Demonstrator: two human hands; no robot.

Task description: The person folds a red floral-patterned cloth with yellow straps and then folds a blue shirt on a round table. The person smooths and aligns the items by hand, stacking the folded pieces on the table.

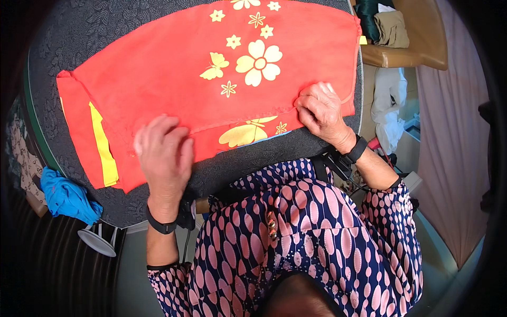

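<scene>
A red cloth (170,75) printed with yellow flowers and butterflies lies folded over itself in front of me. Its upper layer ends in a seamed hem (245,121), below which a strip of the lower layer shows. My right hand (320,113) has its fingers curled closed on this hem near the right end. Blurred, my left hand (164,148) is over the cloth's near left part, fingers loosely bent and apart, with nothing visible in them. A yellow strip (103,146) shows in an opening at the left end.
The cloth lies on a table with a dark patterned cover (119,23). A blue garment (69,196) hangs at its left edge. Right of the table, a brown chair (416,55) carries folded clothes (390,27). A white stool (97,241) stands at lower left.
</scene>
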